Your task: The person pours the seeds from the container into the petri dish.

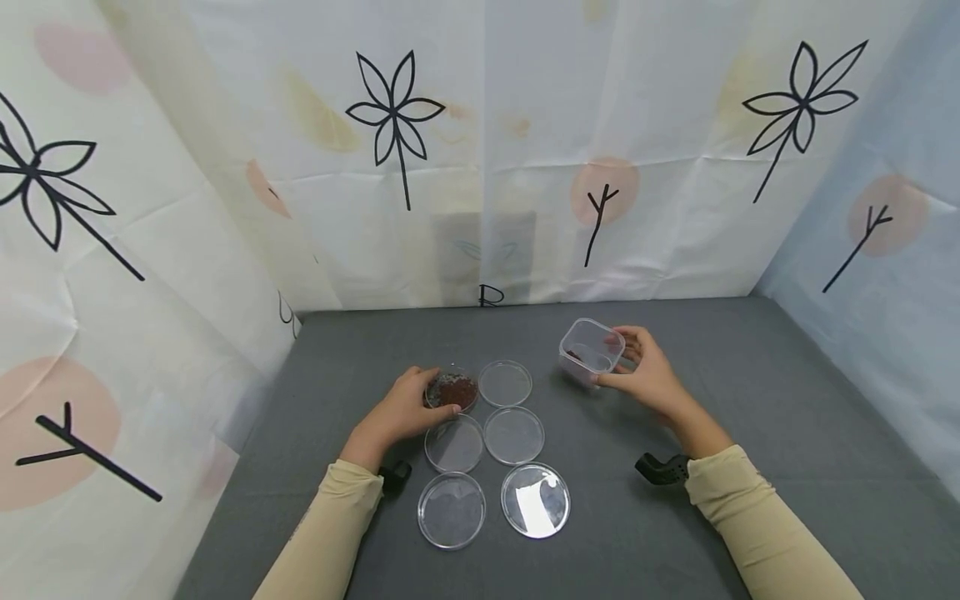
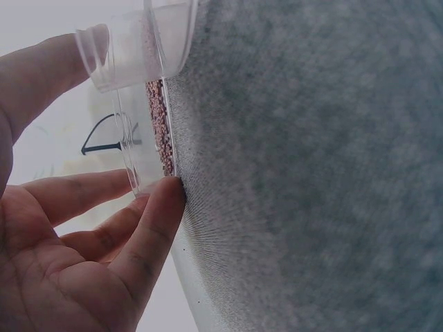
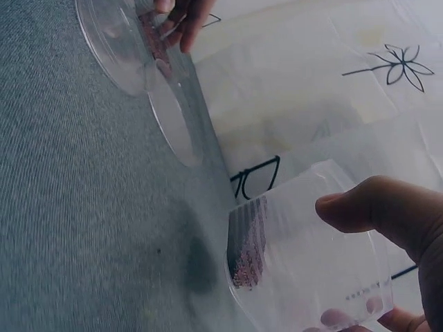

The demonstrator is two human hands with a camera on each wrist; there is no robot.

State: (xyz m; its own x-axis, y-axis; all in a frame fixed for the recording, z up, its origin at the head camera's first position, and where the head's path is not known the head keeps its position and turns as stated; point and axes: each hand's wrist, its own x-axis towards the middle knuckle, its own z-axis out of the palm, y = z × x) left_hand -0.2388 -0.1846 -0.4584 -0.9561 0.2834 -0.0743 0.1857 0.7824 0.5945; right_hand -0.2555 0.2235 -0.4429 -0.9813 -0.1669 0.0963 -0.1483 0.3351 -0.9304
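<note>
My left hand (image 1: 401, 407) holds a clear petri dish (image 2: 160, 128) by its sides on the grey table, thumb on the near side and fingers at the far left. Reddish-brown granules (image 1: 455, 390) lie in that dish. Off the table to the right, my right hand (image 1: 652, 377) grips a clear plastic container (image 1: 588, 343) between thumb and fingers. This container is tilted, and a small heap of the same granules (image 3: 250, 252) shows along one side of it in the right wrist view.
Several clear petri dishes stand close together in two columns: one (image 1: 506, 384) right of the filled dish, others (image 1: 513, 436) nearer me. The nearest right dish (image 1: 536, 501) reflects light. A patterned white cloth (image 1: 525, 125) hangs behind the grey table (image 1: 615, 517).
</note>
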